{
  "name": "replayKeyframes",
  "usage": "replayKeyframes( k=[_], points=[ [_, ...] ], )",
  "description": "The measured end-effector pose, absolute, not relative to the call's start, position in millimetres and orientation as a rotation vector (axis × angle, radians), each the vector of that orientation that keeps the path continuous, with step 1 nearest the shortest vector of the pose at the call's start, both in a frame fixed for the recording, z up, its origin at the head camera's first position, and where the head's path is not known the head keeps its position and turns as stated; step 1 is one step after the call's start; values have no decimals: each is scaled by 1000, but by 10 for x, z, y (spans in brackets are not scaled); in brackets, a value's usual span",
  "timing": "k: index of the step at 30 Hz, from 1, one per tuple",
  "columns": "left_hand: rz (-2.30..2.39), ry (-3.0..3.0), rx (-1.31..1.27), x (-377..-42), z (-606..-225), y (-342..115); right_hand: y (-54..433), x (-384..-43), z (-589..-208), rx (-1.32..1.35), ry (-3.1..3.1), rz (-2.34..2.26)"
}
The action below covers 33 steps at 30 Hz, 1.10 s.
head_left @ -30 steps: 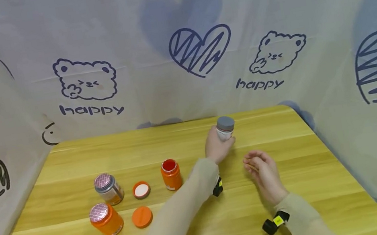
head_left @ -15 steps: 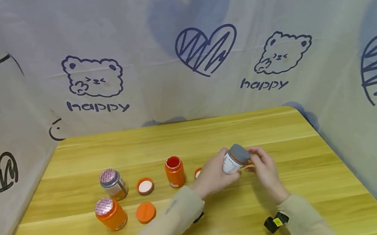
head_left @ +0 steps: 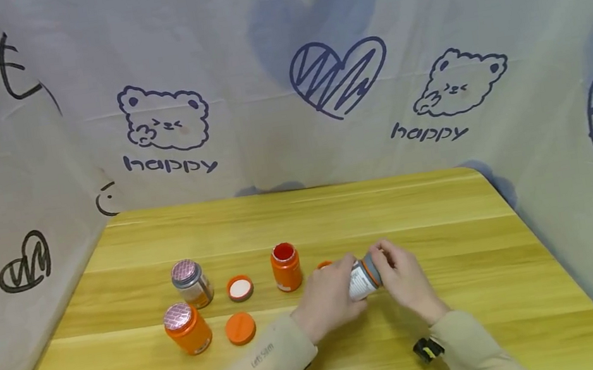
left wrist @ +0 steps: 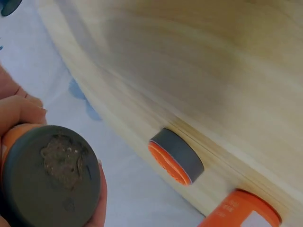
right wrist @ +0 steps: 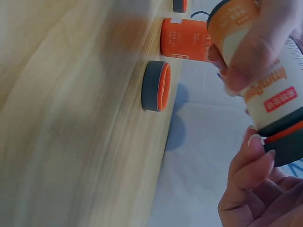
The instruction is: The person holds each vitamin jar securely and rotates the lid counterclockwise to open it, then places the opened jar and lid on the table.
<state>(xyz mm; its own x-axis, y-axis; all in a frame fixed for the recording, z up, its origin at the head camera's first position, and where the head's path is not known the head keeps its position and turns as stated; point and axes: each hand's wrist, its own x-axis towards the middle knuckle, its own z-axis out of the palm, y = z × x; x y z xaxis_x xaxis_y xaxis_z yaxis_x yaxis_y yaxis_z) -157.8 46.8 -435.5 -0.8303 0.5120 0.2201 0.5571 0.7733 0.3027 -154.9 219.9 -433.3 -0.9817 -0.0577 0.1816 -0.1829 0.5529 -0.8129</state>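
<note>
Over the middle of the table, my left hand (head_left: 328, 300) grips the white-labelled body of a supplement bottle (head_left: 360, 283), which is tilted with its top toward the right. My right hand (head_left: 407, 280) curls its fingers and thumb around the bottle's grey cap (head_left: 371, 270). Seen from the right wrist, the right hand's fingertips touch the rim of the cap (right wrist: 286, 146), while the left thumb lies across the label. In the left wrist view the bottle's dark, worn base (left wrist: 52, 179) faces the camera. An orange-edged lid (head_left: 324, 264) is mostly hidden behind my left hand.
An uncapped orange bottle (head_left: 287, 269) stands left of my hands. Farther left are a grey foil-sealed bottle (head_left: 193, 285) and an orange foil-sealed bottle (head_left: 188, 330). Between them lie an upturned lid with white lining (head_left: 240, 289) and an orange lid (head_left: 240, 328). A cloth backdrop borders the table.
My left hand has brought the bottle from the back of the table toward me and tipped it over. The right hand has come up to it and now grips the cap.
</note>
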Motion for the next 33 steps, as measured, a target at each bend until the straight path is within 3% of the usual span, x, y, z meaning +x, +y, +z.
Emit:
replayKeyframes(
  k=[15, 33],
  points=[
    [-348, -2854, -787, -1498, -4443, 486, 2058, -1553, -4406, 26, -2841, 1349],
    [-396, -2779, -759, -1455, -4495, 503, 1998, -1543, -4527, 180, -2614, 1423]
  ],
)
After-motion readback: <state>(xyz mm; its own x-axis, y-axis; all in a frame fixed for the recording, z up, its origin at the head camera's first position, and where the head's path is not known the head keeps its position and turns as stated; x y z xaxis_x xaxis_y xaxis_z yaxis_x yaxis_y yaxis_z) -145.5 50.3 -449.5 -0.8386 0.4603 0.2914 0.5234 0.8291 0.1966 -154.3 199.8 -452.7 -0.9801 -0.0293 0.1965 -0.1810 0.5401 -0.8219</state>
